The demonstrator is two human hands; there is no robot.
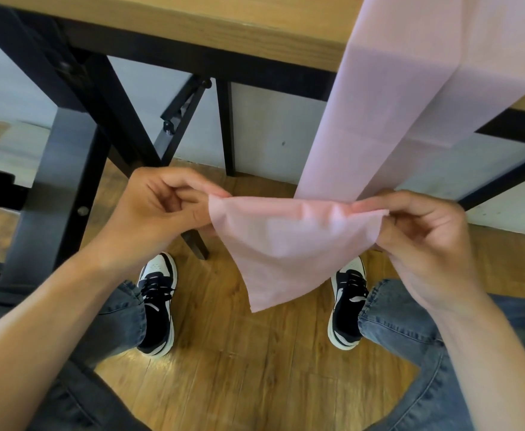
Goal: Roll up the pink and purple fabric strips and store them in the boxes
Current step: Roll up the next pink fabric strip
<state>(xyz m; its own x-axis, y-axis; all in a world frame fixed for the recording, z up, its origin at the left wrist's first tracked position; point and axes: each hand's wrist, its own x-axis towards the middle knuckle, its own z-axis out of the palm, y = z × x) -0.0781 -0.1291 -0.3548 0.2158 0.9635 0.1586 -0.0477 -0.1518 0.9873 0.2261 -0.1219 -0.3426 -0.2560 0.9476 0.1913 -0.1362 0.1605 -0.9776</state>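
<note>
Hanging over the front edge of the wooden table [192, 20], the pink fabric strip [388, 126] is running down toward the person's lap in the head view, and its lower end is being held spread out between both hands above the wood floor [233, 368]. The left hand [158, 206] is pinching the strip's left edge, thumb and fingers curled onto the cloth. The right hand [425, 234] is pinching the right edge in the same way, fingers curled around the fabric, with the strip's free corner drooping down between the two hands. Below, the person's knees in blue jeans [410, 321] are sitting apart, and two black-and-white sneakers [158, 303] are resting flat on the floor. Black metal table legs [65, 169] are standing at the left, beside the left forearm.
</note>
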